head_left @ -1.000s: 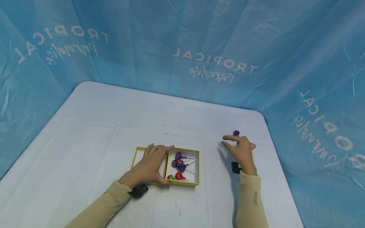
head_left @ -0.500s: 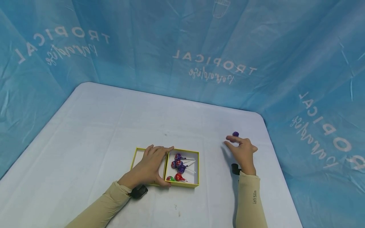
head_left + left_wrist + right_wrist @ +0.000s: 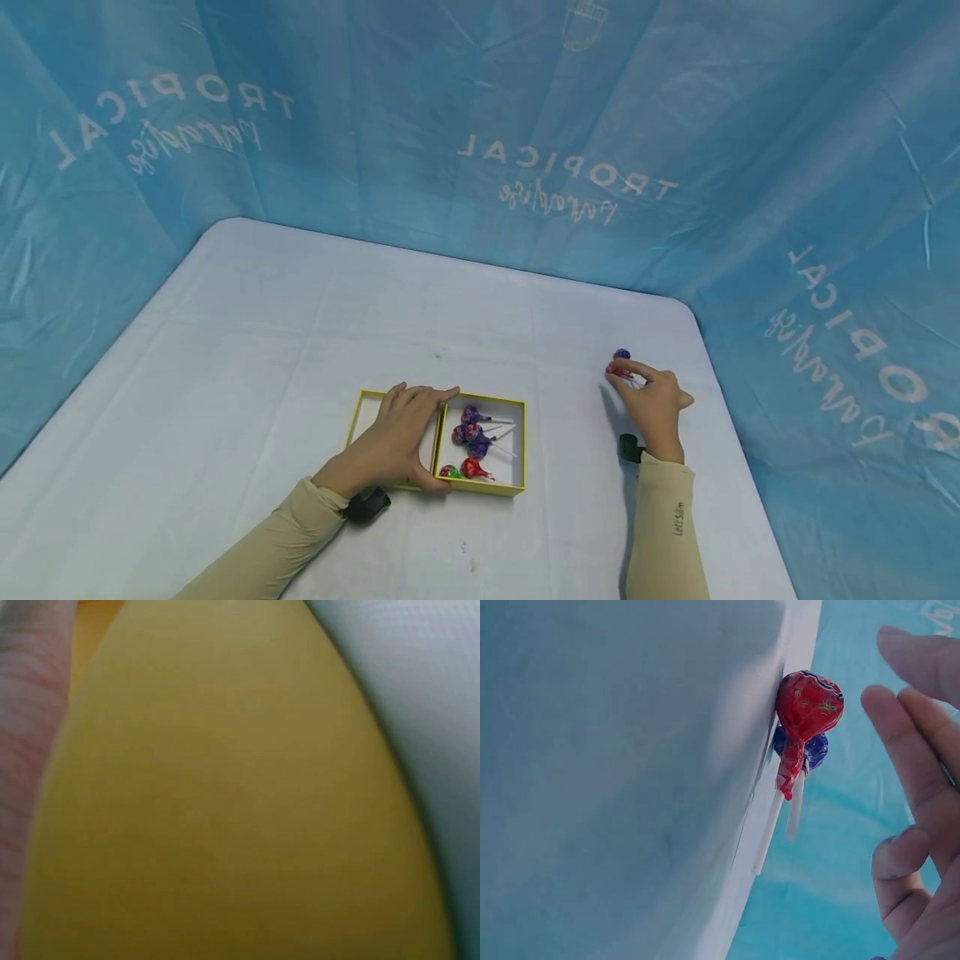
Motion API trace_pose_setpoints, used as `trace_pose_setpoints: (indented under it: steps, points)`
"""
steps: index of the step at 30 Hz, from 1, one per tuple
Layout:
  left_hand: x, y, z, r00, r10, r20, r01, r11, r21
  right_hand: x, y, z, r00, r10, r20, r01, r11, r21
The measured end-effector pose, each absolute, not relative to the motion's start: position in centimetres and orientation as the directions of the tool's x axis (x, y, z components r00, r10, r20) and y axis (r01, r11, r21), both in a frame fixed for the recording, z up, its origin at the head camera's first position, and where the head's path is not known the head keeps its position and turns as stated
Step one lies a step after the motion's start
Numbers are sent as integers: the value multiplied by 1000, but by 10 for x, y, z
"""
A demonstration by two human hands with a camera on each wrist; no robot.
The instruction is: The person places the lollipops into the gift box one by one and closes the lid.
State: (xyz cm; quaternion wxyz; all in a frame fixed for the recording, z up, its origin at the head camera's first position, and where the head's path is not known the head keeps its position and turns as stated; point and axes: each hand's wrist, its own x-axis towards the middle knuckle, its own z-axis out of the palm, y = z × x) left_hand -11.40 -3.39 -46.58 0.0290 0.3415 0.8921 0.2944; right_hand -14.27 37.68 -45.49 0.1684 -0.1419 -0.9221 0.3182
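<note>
My left hand (image 3: 393, 442) spans a shallow yellow box (image 3: 487, 488), thumb at its front wall and fingers at its back rim. Under the palm, a second yellow-edged box part (image 3: 367, 410) stands beside it, partly hidden. Inside the box lie several purple lollipops (image 3: 478, 446), a red lollipop (image 3: 472, 467) and a green-and-red one (image 3: 450, 472). At the right, my right hand (image 3: 654, 408) has thumb and index around another red lollipop (image 3: 612, 368); in the right wrist view the fingers stand apart from that red lollipop (image 3: 810, 705). A purple lollipop (image 3: 622, 354) lies just behind it.
A white cloth (image 3: 300, 317) covers the table. Blue printed curtains (image 3: 420, 108) rise behind it and at both sides. In the left wrist view, the yellow wall (image 3: 225, 787) fills most of the picture. Each wrist carries a black band (image 3: 366, 505).
My right hand has shifted slightly right, and the red lollipop now shows between its thumb and index. The left hand has stayed on the box.
</note>
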Motion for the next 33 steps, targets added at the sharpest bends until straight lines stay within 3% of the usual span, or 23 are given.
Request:
trace_pose_setpoints:
  steps: [17,33]
  points:
    - [-114,-33,-469,-768,619,162,600,608,520,-155,393,-464,-906,368,210,172,772,-612]
    - [-114,-32,-465,-771,618,153,594,612,522,-162,397,-461,-919,385,81,275,775,-569]
